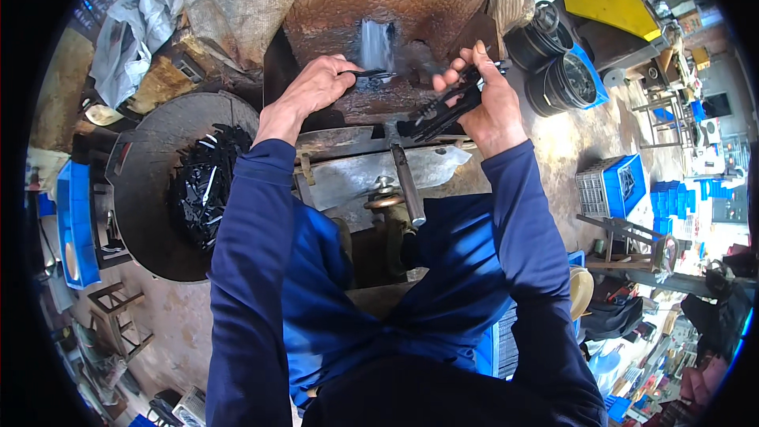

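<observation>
My left hand (pixel 310 92) pinches one end of a thin dark strip (pixel 371 73). That strip lies across the lower edge of a pale grey, blurred surface (pixel 377 46), like a spinning grinding wheel, which shows through a slot in a brown, crusted housing (pixel 332 8). To the right, my right hand (pixel 492 103) holds a loose bunch of similar dark strips (pixel 451 117) against its palm, with its thumb pointing up. Its fingers are partly curled, and some are hidden behind the strips. Whether the strips are blades I cannot make out.
A large round tub (pixel 146 213) at my left holds many dark strips. A metal bar (pixel 407 186) and a grey plate (pixel 348 182) lie between my knees and the housing. Black buckets (pixel 563 83) stand at the far right, with a blue crate (pixel 624 186) nearer.
</observation>
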`<state>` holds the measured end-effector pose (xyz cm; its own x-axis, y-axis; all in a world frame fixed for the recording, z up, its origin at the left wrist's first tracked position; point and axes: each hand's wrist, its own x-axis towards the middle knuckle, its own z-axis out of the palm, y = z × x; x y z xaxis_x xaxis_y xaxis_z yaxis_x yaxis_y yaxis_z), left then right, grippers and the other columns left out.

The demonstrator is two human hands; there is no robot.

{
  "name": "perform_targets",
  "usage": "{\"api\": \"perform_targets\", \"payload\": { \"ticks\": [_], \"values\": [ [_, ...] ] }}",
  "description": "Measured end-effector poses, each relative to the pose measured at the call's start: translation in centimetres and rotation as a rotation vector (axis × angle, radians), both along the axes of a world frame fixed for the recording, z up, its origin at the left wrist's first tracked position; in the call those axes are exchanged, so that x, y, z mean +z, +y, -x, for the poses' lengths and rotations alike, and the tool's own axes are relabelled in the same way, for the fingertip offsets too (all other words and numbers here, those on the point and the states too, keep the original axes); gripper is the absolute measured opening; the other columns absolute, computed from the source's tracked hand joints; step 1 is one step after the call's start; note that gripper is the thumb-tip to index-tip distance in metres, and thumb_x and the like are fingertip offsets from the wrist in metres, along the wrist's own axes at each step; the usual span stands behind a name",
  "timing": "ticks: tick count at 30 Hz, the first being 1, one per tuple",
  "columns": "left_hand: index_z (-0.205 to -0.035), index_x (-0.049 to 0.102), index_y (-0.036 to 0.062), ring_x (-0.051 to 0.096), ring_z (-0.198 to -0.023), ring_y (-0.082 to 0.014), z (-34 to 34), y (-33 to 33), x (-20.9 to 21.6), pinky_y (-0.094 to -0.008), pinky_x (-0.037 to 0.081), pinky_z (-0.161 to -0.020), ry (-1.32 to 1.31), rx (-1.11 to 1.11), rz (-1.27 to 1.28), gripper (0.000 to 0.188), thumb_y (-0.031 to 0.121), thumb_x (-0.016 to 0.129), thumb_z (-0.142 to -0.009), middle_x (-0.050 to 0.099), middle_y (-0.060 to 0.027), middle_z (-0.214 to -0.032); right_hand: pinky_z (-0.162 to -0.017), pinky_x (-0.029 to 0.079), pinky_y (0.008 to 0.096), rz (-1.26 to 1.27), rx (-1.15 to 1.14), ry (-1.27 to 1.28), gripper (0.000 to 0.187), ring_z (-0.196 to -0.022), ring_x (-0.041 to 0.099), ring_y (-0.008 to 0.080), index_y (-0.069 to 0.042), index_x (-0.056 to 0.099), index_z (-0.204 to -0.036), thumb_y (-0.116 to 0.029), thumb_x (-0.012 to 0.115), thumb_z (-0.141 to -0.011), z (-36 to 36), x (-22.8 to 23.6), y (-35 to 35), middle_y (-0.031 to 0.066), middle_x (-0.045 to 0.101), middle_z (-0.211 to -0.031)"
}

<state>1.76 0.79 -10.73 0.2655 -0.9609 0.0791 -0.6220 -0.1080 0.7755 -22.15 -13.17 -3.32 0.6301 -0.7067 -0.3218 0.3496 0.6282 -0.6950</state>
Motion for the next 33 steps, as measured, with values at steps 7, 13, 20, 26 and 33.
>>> {"api": "perform_targets", "payload": {
  "ticks": [7, 13, 20, 26, 33],
  "values": [
    [-0.108, 0.069, -0.0011, 0.062, -0.090, -0.0238, 1.6, 0.1, 4.4, -0.0325, 0.048, -0.081, -0.069, 0.116, -0.177, 0.032, 0.020, 0.053, -0.091, 0.067, -0.0149, -0.102, -0.055, 0.042, 0.0235, 0.195, 0.152, 0.026, 0.019, -0.055, 0.047, 0.0074, -0.007, 0.060, -0.100, -0.025, 0.066, -0.096, 1.8, 0.8, 0.8, 0.0027, 0.060, -0.080],
    [-0.107, 0.069, 0.0005, 0.061, -0.083, -0.0203, -0.5, 2.0, 1.7, -0.0316, 0.049, -0.076, 0.007, 0.322, -0.097, 0.038, 0.030, 0.051, -0.093, 0.068, -0.0086, -0.092, -0.062, 0.048, 0.0238, 0.727, 0.350, 0.503, 0.014, -0.064, 0.057, 0.0090, -0.004, 0.064, -0.105, -0.010, 0.066, -0.092, 3.7, 2.4, 4.1, 0.0050, 0.068, -0.085],
    [-0.104, 0.070, 0.0068, 0.057, -0.077, -0.0121, -0.8, 3.4, 0.8, -0.0274, 0.045, -0.065, 0.223, 0.475, -0.143, 0.034, 0.034, 0.053, -0.092, 0.067, -0.0005, -0.087, -0.094, 0.049, 0.0340, 1.572, 0.618, 0.345, 0.034, -0.106, 0.064, 0.0248, -0.002, 0.064, -0.114, -0.002, 0.071, -0.081, 6.3, -2.3, 6.7, 0.0099, 0.069, -0.113],
    [-0.118, 0.065, 0.0136, 0.056, -0.123, -0.0283, -4.0, 3.9, -2.9, -0.0366, 0.042, -0.107, -0.166, 0.493, -0.025, 0.046, 0.048, 0.051, -0.091, 0.061, -0.0119, -0.130, -0.101, 0.047, 0.0372, 1.644, 0.722, 0.260, 0.040, -0.119, 0.061, 0.0282, -0.002, 0.065, -0.114, 0.001, 0.075, -0.075, 4.7, -2.5, 9.3, 0.0121, 0.064, -0.125],
    [-0.104, 0.071, 0.0074, 0.058, -0.116, -0.0375, 2.1, 0.7, 3.8, -0.0422, 0.044, -0.103, 0.133, 0.782, 0.165, 0.039, 0.036, 0.051, -0.087, 0.065, -0.0223, -0.119, -0.083, 0.053, 0.0305, 1.454, 0.370, 0.250, 0.032, -0.096, 0.067, 0.0188, -0.001, 0.066, -0.111, 0.003, 0.074, -0.080, 3.4, -1.0, 7.7, 0.0096, 0.068, -0.117]
  ]
}}
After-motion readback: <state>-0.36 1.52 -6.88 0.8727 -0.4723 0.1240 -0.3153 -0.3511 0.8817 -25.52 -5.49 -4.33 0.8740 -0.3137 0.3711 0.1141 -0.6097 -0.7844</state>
